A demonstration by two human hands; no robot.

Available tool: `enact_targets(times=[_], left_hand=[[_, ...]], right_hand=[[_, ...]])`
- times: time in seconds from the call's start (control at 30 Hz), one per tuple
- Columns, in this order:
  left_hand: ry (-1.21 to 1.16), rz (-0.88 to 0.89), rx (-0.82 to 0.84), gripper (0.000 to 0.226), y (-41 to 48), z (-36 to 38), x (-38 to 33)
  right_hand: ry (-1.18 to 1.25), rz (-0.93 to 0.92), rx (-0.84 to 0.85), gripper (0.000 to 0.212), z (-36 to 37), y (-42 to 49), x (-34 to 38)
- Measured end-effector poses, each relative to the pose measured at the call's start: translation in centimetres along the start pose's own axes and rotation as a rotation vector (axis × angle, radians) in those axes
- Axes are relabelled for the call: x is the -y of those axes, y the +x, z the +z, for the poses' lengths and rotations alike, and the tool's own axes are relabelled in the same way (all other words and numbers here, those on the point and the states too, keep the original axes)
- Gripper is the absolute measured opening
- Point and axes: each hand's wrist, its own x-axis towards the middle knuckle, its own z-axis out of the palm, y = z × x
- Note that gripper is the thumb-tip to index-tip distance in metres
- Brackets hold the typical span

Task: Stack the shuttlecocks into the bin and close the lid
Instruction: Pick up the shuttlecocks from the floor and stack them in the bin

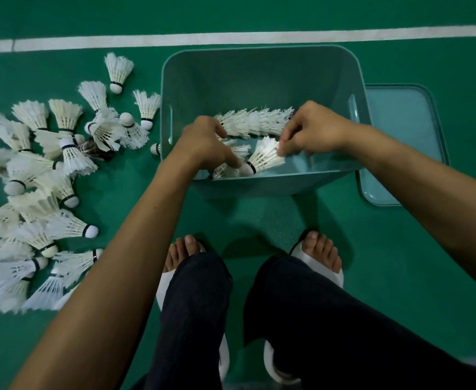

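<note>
Fingers (283, 149) of the right hand (312, 130) pinch the feather skirt of a shuttlecock (267, 156) held low inside the bin (259, 80). The left hand (206, 144) bends its own fingers down onto the cork, though I cannot tell whether they clasp it. Done well, I judge, the cork goes straight into the open skirt of the nested row (255, 122) lying farther back, with a light grip so no feathers crush. Left of the bin a loose pile (48, 170) waits on the green court floor (400, 277). The lid (400, 130) lies just beside the bin's right wall, with a white line (231, 39) beyond.
</note>
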Motion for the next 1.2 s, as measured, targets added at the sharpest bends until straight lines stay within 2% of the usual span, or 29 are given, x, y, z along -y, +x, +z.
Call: enact_targets(times=[0.1,0.2,0.37,0.5,0.7,0.8,0.87,0.93,1.0,1.07,1.13,1.2], left_hand=[[0.027,0.018,-0.160,0.052,0.4,-0.2,0.1],[0.058,0.041,-0.298,0.032,0.8,-0.3,-0.1],[0.081,0.047,-0.363,0.029,2.0,0.1,-0.1],[0.080,0.042,-0.374,0.027,2.9,0.2,-0.1],[0.031,0.039,-0.338,0.028,3.3,0.1,0.5],[-0.016,0.047,-0.290,0.029,3.2,0.3,0.6],[-0.066,0.035,-0.237,0.030,3.0,0.4,0.6],[-0.171,0.013,-0.165,0.032,2.9,0.4,0.5],[-0.271,-0.010,-0.103,0.035,2.7,0.3,0.1],[-0.360,-0.022,-0.024,0.036,2.3,0.4,-0.6],[-0.448,-0.031,0.068,0.030,2.0,0.5,-1.3],[-0.501,-0.045,0.134,0.024,1.7,0.7,-1.7]], right_hand=[[0.141,0.330,-0.014,0.011,-0.1,0.5,-0.5],[0.153,0.492,-0.010,0.018,0.4,1.7,-0.6],[0.213,0.595,-0.051,0.022,2.4,4.1,-0.2],[0.528,0.681,0.014,0.014,5.0,6.2,1.2],[0.747,0.699,-0.005,0.019,5.1,8.0,1.6],[0.698,0.647,0.018,0.014,4.1,7.2,1.5],[0.487,0.551,-0.131,0.015,3.2,6.3,1.3],[0.314,0.328,-0.291,0.012,2.1,4.8,1.4],[0.344,0.019,-0.213,0.007,0.8,2.8,1.7],[0.328,-0.169,-0.037,0.017,-0.2,0.5,2.3],[0.225,-0.239,0.046,0.018,-0.7,-0.7,2.6],[0.166,-0.232,0.061,0.015,-0.5,-0.9,2.6]])
